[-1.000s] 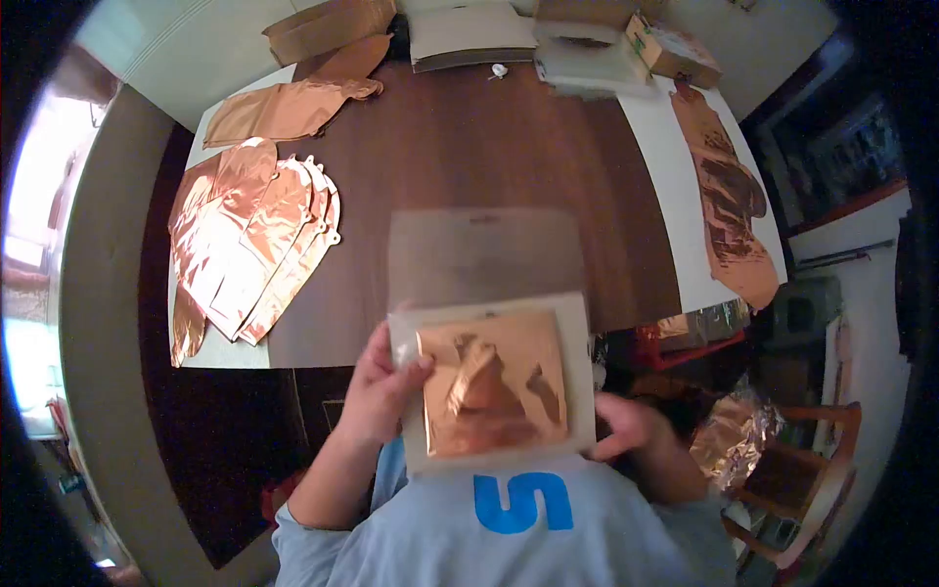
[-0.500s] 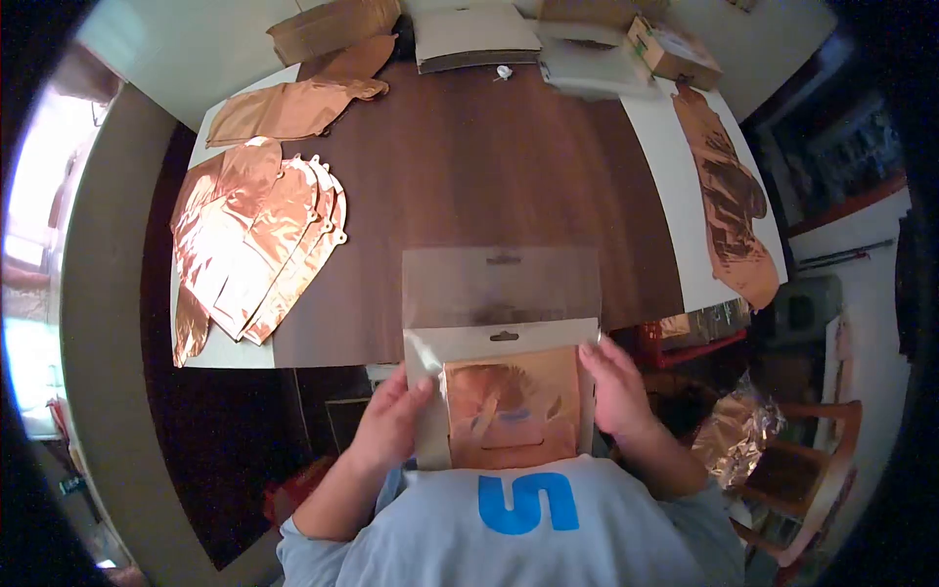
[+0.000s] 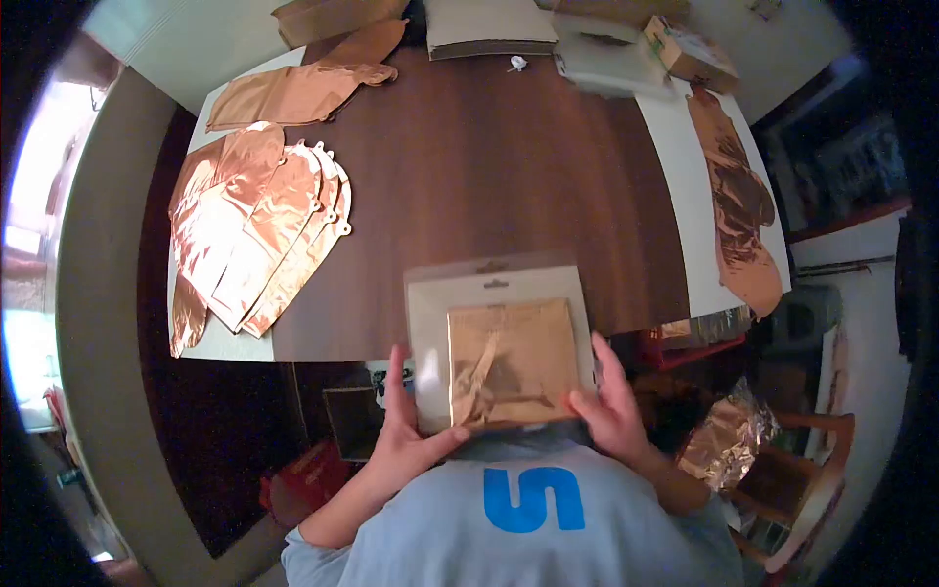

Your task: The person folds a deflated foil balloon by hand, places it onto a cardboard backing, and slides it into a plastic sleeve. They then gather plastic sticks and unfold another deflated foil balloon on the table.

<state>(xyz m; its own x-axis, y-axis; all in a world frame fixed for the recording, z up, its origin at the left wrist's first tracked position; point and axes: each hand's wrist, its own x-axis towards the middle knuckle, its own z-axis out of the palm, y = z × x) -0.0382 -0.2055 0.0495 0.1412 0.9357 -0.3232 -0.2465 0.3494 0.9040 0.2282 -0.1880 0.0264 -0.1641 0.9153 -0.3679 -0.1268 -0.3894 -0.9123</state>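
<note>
In front of my chest is a clear plastic sleeve (image 3: 423,262) with a pale backing card (image 3: 430,293) inside it. The card has a hang slot near its top, and a folded, shiny copper-coloured foil piece (image 3: 514,352) lies on its face. My left hand (image 3: 403,421) holds the lower left side, thumb at the bottom corner and fingers stretched along the edge. At the lower right, my right hand (image 3: 611,406) grips the package with its thumb on the front. The fingers behind the package are hidden.
Flat copper foil balloons (image 3: 259,220) lie overlapped on the table's left, with another foil piece (image 3: 734,196) along the right side. Cardboard (image 3: 489,29) and a small box (image 3: 690,54) stand at the back. A chair (image 3: 792,479) with crumpled foil (image 3: 729,440) is at right.
The card with the foil has slid up inside the clear sleeve, so its top now sits close to the sleeve's top. Both hands have shifted to the package's lower part.
</note>
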